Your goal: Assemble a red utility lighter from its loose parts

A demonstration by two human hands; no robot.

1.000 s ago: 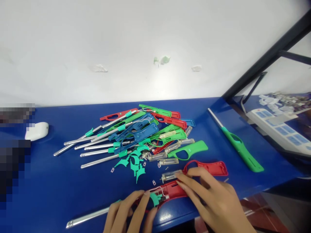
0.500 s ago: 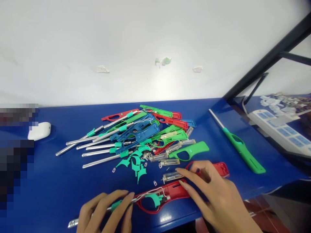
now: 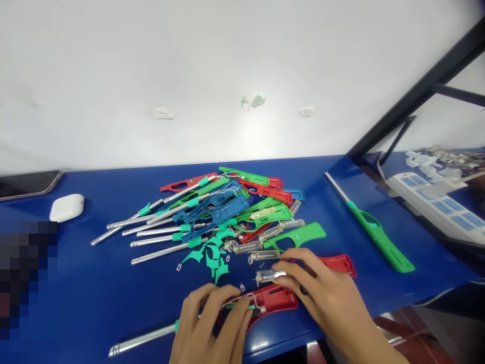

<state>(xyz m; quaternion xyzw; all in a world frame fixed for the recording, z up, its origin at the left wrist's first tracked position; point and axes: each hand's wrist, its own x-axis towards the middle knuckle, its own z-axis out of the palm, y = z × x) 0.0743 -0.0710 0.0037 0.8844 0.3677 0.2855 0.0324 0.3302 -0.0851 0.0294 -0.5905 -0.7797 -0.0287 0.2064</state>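
My left hand (image 3: 214, 321) lies over the front of a red lighter half-shell (image 3: 278, 298), its fingers apart and bent, covering most of the trigger area; white wires show beside its fingertips. From under this hand a metal tube (image 3: 146, 339) points left. My right hand (image 3: 322, 293) is closed, with thumb and fingers on the right end of a clear fuel tank (image 3: 265, 276), just behind the red shell. Another red shell piece (image 3: 339, 264) is partly hidden behind my right hand. What my left fingertips touch is hidden.
Behind my hands is a pile of lighter parts, with blue shells (image 3: 222, 210), green triggers (image 3: 212, 253) and more clear tanks (image 3: 248, 246). A whole green lighter (image 3: 379, 235) lies right, a white case (image 3: 67, 208) and a phone (image 3: 28, 185) left. A black metal frame (image 3: 409, 86) stands right.
My left hand has moved right, from the metal tube onto the shell's trigger area. My right thumb has come off the red shell and closed toward the fingers at the tank.
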